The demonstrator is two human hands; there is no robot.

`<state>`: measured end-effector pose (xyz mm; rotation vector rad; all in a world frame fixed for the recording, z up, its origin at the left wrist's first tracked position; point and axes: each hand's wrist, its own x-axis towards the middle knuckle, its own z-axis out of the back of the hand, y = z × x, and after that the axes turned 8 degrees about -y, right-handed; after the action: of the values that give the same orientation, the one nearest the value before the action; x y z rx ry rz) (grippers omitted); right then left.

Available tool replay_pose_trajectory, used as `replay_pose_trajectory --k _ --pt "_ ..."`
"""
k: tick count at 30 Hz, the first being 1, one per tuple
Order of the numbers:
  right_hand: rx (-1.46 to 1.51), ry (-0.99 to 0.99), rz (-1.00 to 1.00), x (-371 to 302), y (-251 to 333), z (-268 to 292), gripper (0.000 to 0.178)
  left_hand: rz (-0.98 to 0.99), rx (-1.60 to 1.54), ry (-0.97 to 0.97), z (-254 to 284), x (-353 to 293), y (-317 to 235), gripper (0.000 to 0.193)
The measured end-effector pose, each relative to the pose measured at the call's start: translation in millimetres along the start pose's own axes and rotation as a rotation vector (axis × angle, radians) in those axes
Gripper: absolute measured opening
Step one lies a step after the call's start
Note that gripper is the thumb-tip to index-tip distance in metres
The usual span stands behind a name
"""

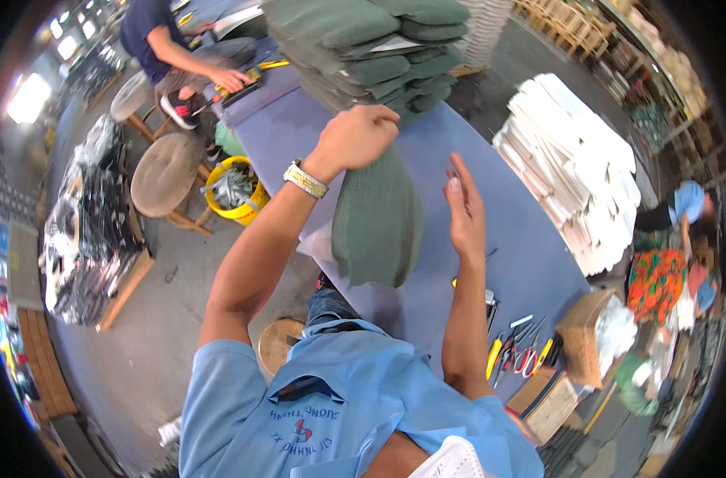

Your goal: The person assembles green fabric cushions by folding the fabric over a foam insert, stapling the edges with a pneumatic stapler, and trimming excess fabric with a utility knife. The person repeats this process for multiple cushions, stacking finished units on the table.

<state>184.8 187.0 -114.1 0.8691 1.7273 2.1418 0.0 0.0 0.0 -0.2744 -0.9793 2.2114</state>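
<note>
A dark green fabric cushion [376,227], long with rounded sides, hangs or stands over the near side of the blue-grey table [506,215]. My left hand [359,137], with a watch on the wrist, is closed at its upper end, fingers curled and partly hidden. To the right of the cushion, my right hand [466,205] is held apart from it, fingers stretched out and nothing in them. Just beyond my left hand rises a tall stack of similar green cushions [363,52]. A pale, thin sheet [321,241] shows at the cushion's lower left edge.
Scissors [527,360], yellow-handled cutters and a cardboard box [584,334] lie at the table's right. White panels [570,171] are piled beyond. At left are a yellow bucket [237,191], round stools [168,174] and a seated co-worker [168,48].
</note>
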Motion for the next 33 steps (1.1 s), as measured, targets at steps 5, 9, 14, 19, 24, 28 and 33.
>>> replay_pose_trajectory --k 5,9,14,19,24,28,33 --pt "-0.070 -0.087 0.295 -8 56 -36 0.056 -0.139 -0.687 -0.270 -62 -7 -5 0.043" --pt "0.261 -0.210 0.127 2 40 -14 0.059 -0.308 -0.620 -0.292 -105 -40 -40 0.053" --pt "0.396 -0.268 0.042 4 57 11 0.061 -0.451 -0.664 -0.229 -135 -52 -69 0.060" --pt "0.439 -0.343 0.036 4 64 34 0.063 -0.536 -0.723 -0.284 -159 -38 -97 0.056" --pt "0.318 -0.309 0.028 4 81 53 0.066 -0.570 -0.780 -0.354 -188 -11 -96 0.052" --pt "-0.220 -0.335 0.145 5 96 59 0.068 -0.532 -0.805 -0.354 -192 -8 -104 0.049" --pt "-0.444 -0.359 0.152 -7 101 80 0.069 -0.596 -0.751 -0.361 -220 -7 -101 0.046"
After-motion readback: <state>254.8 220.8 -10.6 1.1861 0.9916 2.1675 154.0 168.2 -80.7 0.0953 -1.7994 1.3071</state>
